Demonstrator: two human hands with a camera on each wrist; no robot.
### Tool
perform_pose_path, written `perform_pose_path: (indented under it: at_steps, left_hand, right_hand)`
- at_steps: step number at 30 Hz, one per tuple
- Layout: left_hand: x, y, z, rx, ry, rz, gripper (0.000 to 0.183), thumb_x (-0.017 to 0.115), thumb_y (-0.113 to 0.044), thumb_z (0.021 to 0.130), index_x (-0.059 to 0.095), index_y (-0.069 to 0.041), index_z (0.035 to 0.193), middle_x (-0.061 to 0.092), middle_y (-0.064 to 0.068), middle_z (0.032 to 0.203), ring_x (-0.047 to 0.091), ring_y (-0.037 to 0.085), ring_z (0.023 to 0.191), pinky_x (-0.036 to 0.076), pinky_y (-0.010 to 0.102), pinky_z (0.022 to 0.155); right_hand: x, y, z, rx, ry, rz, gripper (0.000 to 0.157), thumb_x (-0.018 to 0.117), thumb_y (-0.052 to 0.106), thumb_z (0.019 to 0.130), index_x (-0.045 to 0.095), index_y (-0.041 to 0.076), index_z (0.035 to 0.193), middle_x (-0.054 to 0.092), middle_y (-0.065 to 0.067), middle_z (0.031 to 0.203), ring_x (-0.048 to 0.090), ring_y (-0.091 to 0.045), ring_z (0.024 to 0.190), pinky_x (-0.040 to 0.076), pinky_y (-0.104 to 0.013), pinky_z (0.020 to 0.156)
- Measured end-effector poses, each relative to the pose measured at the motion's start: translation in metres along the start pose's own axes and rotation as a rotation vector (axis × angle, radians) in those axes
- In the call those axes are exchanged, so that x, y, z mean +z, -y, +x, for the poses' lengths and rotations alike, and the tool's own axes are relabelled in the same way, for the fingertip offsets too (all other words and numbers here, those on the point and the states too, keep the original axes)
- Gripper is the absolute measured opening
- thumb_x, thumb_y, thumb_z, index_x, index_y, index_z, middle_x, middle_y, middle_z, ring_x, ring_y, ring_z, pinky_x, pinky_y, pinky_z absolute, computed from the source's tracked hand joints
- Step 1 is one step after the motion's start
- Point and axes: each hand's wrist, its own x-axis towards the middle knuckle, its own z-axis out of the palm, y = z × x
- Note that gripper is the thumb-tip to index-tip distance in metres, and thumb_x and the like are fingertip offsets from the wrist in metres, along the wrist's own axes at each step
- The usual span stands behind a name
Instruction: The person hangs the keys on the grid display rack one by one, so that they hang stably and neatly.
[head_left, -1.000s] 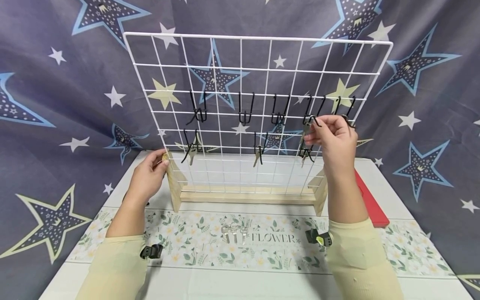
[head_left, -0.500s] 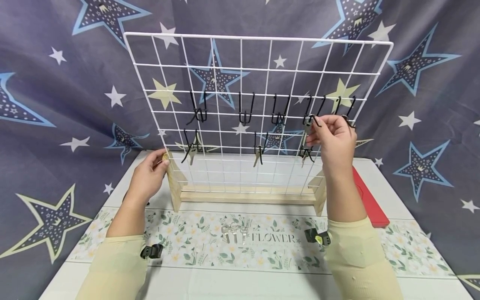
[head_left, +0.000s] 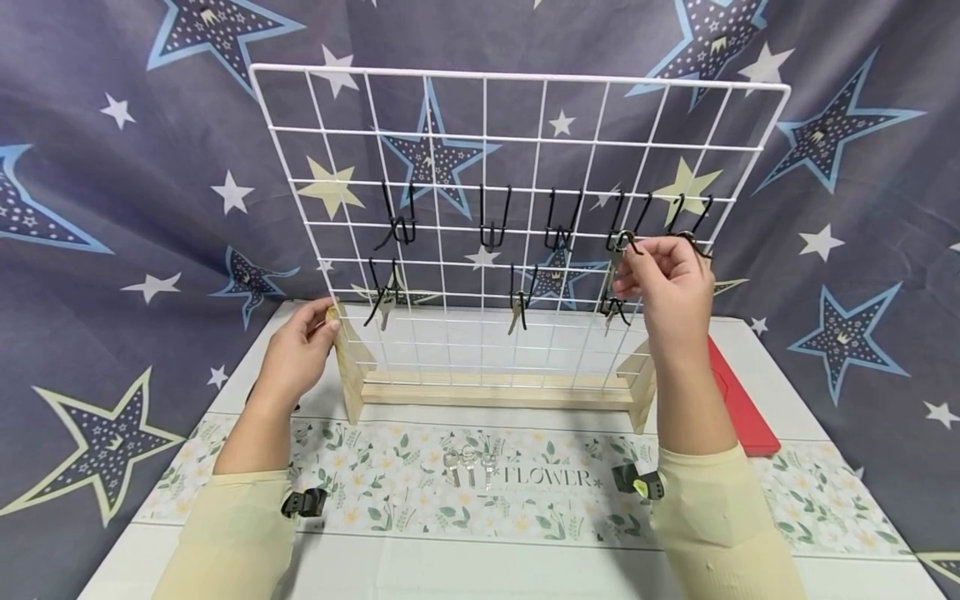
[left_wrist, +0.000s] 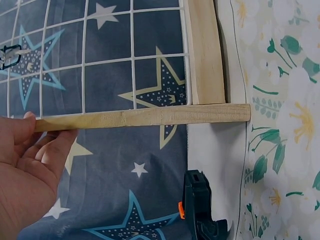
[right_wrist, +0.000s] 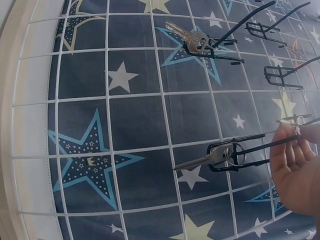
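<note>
In the head view my left hand [head_left: 298, 348] pinches the upper end of the stand's wooden side piece; the left wrist view shows thumb and fingers on either side of this wooden side piece [left_wrist: 145, 117]. My right hand [head_left: 670, 292] is at the upper right of the white wire grid [head_left: 483, 137]. It pinches a key [head_left: 615, 260] by a black hook, its ring at the hook's arm. The right wrist view shows the key ring [right_wrist: 299, 122] at my fingertips; fingers partly hide the key. Below, another key [right_wrist: 195, 163] hangs on a lower hook.
Several black hooks [head_left: 491, 229] sit along the grid's upper row. Keys hang on the lower hooks, one key [head_left: 386, 308] at left and another key [head_left: 516, 312] mid-grid. Several loose keys [head_left: 470, 468] lie on the floral strip. A red flat object [head_left: 742, 408] lies at right.
My right hand has shifted very slightly lower by the upper hook, still pinching the key. My left hand stays on the wooden side piece.
</note>
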Motion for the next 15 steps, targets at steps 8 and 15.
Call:
perform_pose_path:
  at_steps: [8,15]
  left_hand:
    - [0.0,0.001,0.001,-0.002,0.0,0.0,0.047,0.045,-0.031,0.105,0.041,-0.015,0.149,0.049,0.016,0.147,0.05,0.033,0.132,0.047,0.047,0.108]
    - [0.002,0.002,0.001,0.001,0.002,-0.005,0.047,0.045,-0.03,0.105,0.041,-0.014,0.149,0.05,0.016,0.146,0.052,0.031,0.13,0.048,0.046,0.107]
  right_hand:
    - [-0.008,0.002,-0.012,-0.045,0.002,-0.089,0.014,0.073,0.012,0.089,0.063,0.001,0.092,0.067,-0.01,0.074,0.062,-0.016,0.055,0.059,-0.022,0.054]
    - [-0.012,0.008,-0.025,-0.095,0.082,-0.077,0.015,0.068,0.008,0.092,0.062,-0.005,0.095,0.064,-0.011,0.075,0.06,-0.018,0.058,0.058,-0.022,0.055]
